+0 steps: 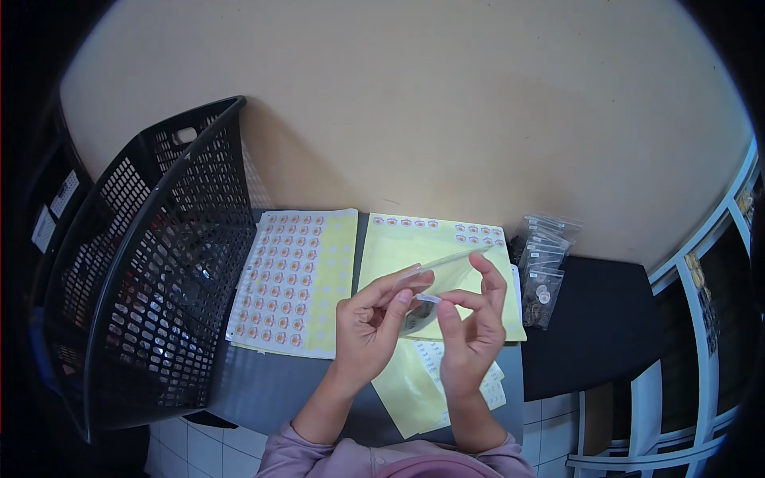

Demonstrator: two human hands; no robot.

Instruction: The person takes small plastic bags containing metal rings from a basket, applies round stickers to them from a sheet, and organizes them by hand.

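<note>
Both hands hold a small clear plastic bag above the sheets. My left hand pinches its left side, thumb against the fingers. With thumb and forefinger, my right hand grips a small white piece at the bag, its other fingers raised behind the plastic. Something dark sits in the bag's lower part, too small to tell. Beneath the hands is a yellow backing sheet with a few round stickers left at its top. A fuller sticker sheet lies to the left.
A tall black basket stands on the left of the grey table. Filled clear bags overlap at the right, beside a black surface. Small white label sheets lie near the front. A pale rack stands far right.
</note>
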